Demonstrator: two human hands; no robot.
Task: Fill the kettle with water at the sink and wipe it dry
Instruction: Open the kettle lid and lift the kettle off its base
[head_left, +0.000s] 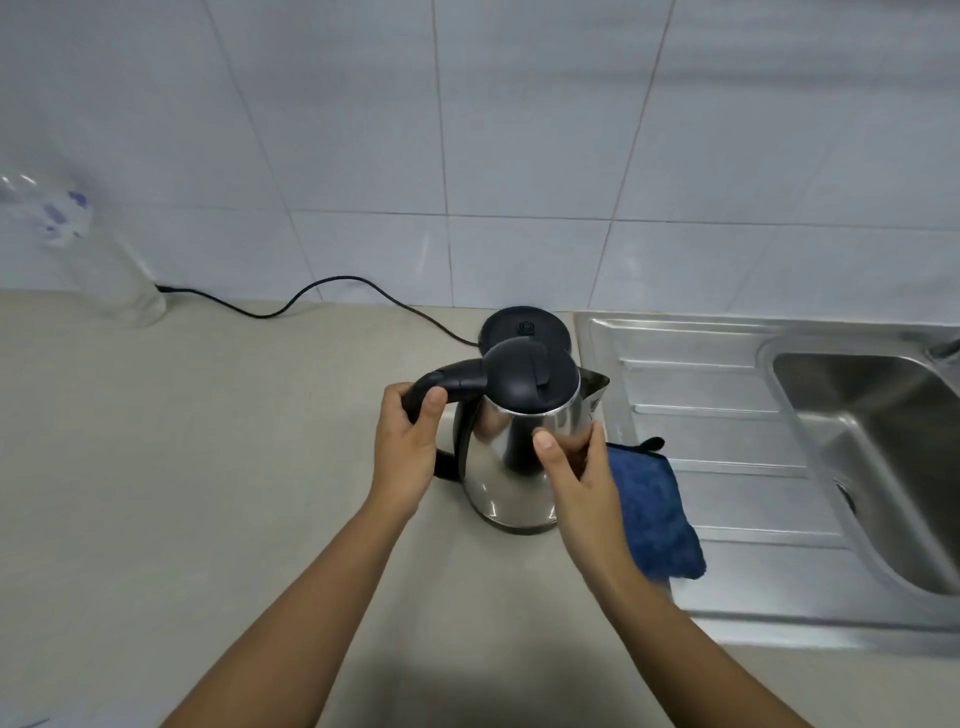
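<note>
A stainless steel kettle with a black lid and black handle stands upright on the beige counter, spout toward the sink, lid closed. My left hand is wrapped around the handle. My right hand presses against the kettle's right side, thumb on the steel body. A folded blue cloth lies just right of the kettle, half on the drainboard, partly hidden by my right wrist. The steel sink basin is at the right edge.
The kettle's black power base sits behind the kettle, its cord running left along the tiled wall. A clear plastic bottle stands at the far left. The ribbed drainboard lies between kettle and basin.
</note>
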